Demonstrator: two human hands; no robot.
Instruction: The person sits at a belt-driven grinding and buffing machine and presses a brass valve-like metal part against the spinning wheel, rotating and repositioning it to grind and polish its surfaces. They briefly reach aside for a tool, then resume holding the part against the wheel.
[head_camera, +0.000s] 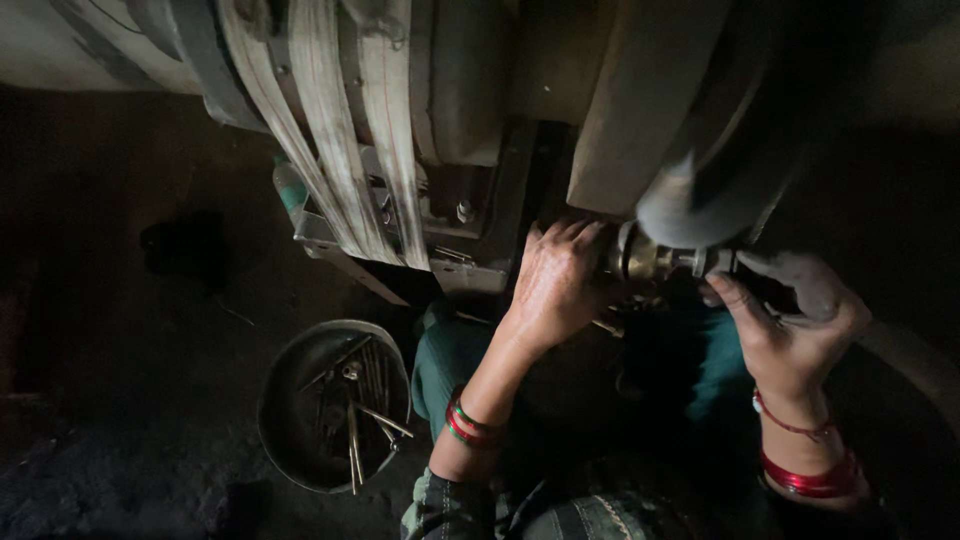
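Head view shows the left hand (555, 280) and right hand (790, 320) each closed in a grip on the brass fitting (660, 260) beneath the grey wheel (700, 190), apparently polishing it, with the pan of rods (335, 405) far left of that fitting.
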